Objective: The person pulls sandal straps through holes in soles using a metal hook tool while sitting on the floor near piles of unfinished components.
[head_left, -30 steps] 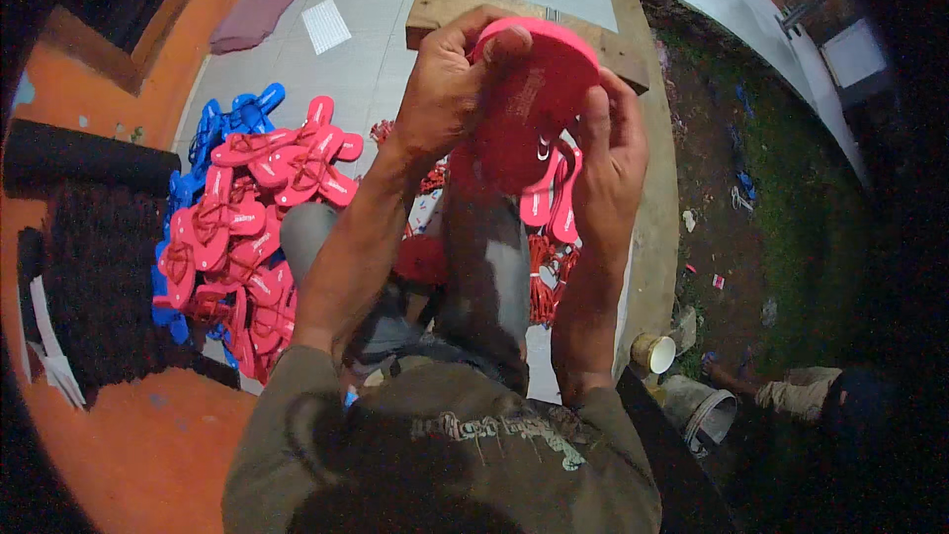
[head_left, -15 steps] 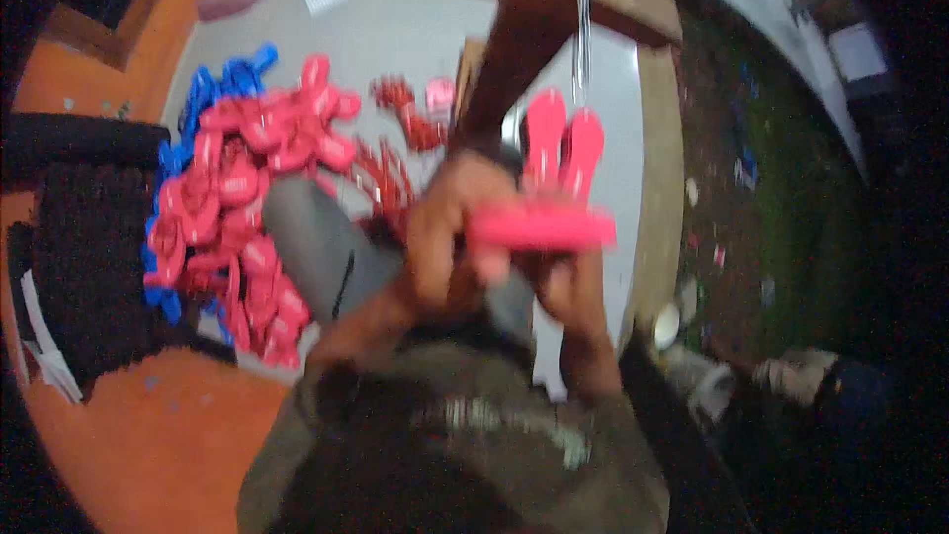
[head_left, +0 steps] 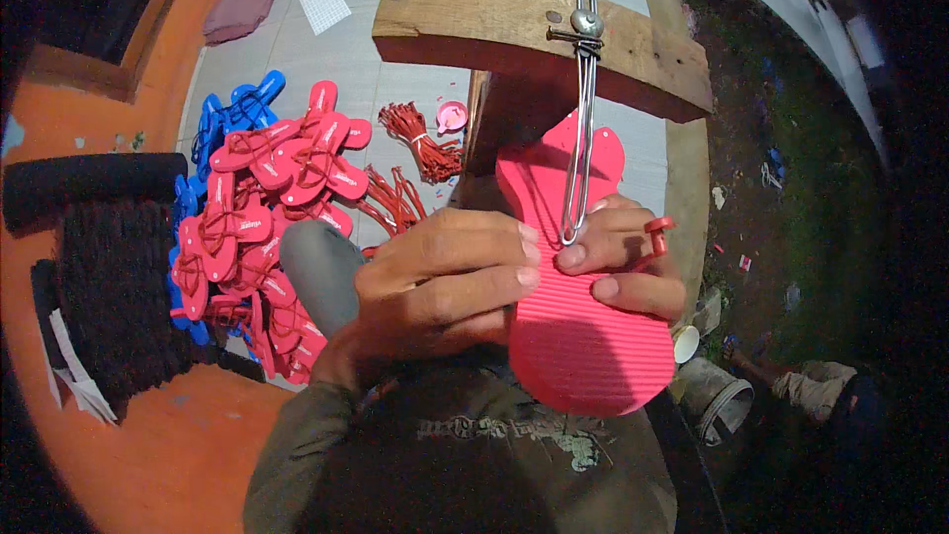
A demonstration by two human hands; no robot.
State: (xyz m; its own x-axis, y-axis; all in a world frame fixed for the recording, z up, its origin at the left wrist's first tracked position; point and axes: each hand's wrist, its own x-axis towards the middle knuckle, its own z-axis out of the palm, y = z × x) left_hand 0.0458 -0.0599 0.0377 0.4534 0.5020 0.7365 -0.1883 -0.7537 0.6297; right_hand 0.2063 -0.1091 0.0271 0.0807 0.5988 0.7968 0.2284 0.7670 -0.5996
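A pink flip-flop sole (head_left: 593,356) is held with its ribbed underside facing up. My left hand (head_left: 450,272) is closed on its left edge, fingertips pressing on the ribs. From the right, my right hand (head_left: 628,262) grips the opposite edge. A red strap (head_left: 659,227) with a plug-like end sticks out between the right hand's fingers; the rest of it is hidden. The looped tip of a long metal wire hook (head_left: 583,138) comes down onto the sole between both hands. More pink footwear (head_left: 608,153) shows behind the hook.
A wooden beam (head_left: 534,20) on a post carries the hook in front of me. Pink flip-flops (head_left: 237,227) are heaped at left beside blue ones (head_left: 208,124). Red strap bundles (head_left: 425,143), a small pink round container (head_left: 452,117) and gridded paper (head_left: 323,4) lie on the tiled floor.
The sole, seen edge-on and blurred before, is now turned with its ribbed underside up and set against the hook's tip. Both hands have spread to its two sides.
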